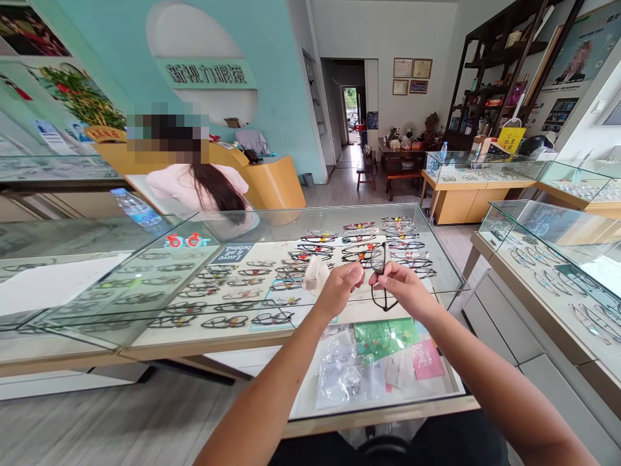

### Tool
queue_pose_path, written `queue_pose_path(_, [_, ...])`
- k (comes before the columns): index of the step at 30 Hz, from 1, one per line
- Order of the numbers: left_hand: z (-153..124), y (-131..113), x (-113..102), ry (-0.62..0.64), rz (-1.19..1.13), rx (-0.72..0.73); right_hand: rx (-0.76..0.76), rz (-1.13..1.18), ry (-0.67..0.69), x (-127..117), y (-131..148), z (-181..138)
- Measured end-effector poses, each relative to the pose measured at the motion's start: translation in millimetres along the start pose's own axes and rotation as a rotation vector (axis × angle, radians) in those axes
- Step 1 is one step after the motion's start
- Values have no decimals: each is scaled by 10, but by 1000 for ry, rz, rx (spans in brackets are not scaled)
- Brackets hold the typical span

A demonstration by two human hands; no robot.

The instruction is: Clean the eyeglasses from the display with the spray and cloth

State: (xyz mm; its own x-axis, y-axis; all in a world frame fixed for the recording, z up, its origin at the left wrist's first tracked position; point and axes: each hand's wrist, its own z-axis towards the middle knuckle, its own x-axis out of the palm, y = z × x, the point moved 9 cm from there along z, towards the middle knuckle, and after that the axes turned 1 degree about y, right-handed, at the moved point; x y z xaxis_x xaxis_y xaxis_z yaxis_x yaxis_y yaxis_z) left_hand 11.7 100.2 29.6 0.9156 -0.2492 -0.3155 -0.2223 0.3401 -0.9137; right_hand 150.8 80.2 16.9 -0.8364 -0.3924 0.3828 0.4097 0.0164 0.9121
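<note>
My right hand (403,288) grips a pair of dark-framed eyeglasses (385,299), turned upright on end above the glass display case. Close by on its left, my left hand (341,288) is closed with thumb and fingers pressed together; a small pale bit shows at the fingertips, too small to name. A crumpled whitish cloth or tissue (314,274) sits just beyond the left hand's knuckles; whether the hand touches it I cannot tell. Under the hands, rows of eyeglass frames (252,282) lie inside the glass display case (451,275).
Below my forearms, an open drawer (378,409) holds plastic bags, a green packet (385,336) and a pink paper (427,360). A person (201,184) sits across the case. A water bottle (138,210) and red-and-teal glasses (187,241) are at left. Another display case (548,259) stands right.
</note>
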Motion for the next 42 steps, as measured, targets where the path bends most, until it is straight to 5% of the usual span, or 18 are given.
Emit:
queue_pose_path(8, [-66,-37,192,88,75,8,-21,99,-51,-110,48,30])
queue_pose_path(12, [-57,-48,125,61,70,17,-15,111,-50,-104,38,27])
queue_pose_path(16, [9,17,-248,-128,39,18,-26,112,-64,-135,65,29])
queue_pose_path(21, [-14,322,-1123,-613,69,-64,-21,106,-67,-160,88,32])
queue_pose_path(28, [-423,939,-2066,-1114,260,-423,-2,101,-68,-182,79,28])
queue_pose_path(36, [-619,1266,-2195,-1145,360,-587,6,92,-77,-193,68,24])
queue_pose_path(42, [-684,1063,-2146,-1242,456,-553,0,85,-71,-188,82,21])
